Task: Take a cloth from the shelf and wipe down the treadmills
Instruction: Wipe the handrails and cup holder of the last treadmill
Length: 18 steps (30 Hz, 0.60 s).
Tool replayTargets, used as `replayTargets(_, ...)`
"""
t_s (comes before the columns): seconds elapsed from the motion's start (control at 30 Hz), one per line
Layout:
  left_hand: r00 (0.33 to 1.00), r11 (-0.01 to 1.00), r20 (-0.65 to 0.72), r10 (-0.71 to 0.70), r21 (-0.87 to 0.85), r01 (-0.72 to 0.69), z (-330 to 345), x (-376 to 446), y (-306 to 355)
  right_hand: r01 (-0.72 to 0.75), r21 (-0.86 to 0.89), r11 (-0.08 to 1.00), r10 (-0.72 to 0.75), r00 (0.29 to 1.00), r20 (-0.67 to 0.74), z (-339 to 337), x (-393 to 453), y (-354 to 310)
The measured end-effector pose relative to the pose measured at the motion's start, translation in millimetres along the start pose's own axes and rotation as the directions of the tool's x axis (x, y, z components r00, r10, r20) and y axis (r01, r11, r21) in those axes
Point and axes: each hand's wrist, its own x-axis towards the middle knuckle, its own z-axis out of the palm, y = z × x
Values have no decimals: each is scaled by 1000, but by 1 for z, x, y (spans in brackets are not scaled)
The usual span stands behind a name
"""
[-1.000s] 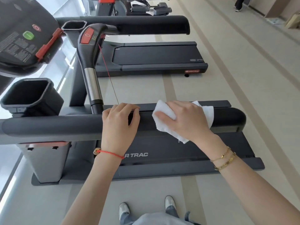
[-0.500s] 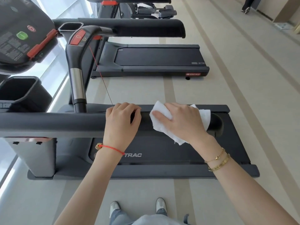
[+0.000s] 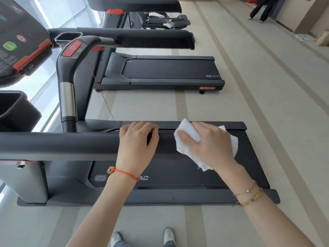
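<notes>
The near treadmill's black handrail (image 3: 58,142) runs across the view from the left. My left hand (image 3: 138,143) grips it, fingers curled over the top. Just to the right, my right hand (image 3: 211,145) holds a white cloth (image 3: 188,138) wrapped over the rail's end, thumb on top of the cloth. The rail's tip is hidden under the cloth and hand. Below lies the treadmill deck (image 3: 187,175) with its dark belt.
A second treadmill (image 3: 169,72) stands beyond, with more machines behind it. The console (image 3: 16,41) and a cup holder (image 3: 16,111) are at the left, a curved grip with a red button (image 3: 72,49) and red cord ahead. A person (image 3: 261,9) walks at far right.
My right hand and the cloth have slid right along the rail to cover its end. My left hand keeps its grip on the rail. The view has shifted right.
</notes>
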Motion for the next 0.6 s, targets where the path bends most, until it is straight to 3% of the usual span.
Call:
replayTargets(0.13, 1000, 1000, -9, 3, -6, -3, 4, 0, 6, 16, 31, 999, -13, 996, -91, 1, -2, 3)
replayTargets(0.4, 1000, 1000, -17, -21, -9, 20, 9, -5, 10, 12, 96, 995, -5, 997, -77, -2, -3, 8)
replayTargets(0.6, 996, 998, -74, -51, 22, 53, 14, -7, 13, -188, 273, 943, 204, 978, -33, 0, -16, 31)
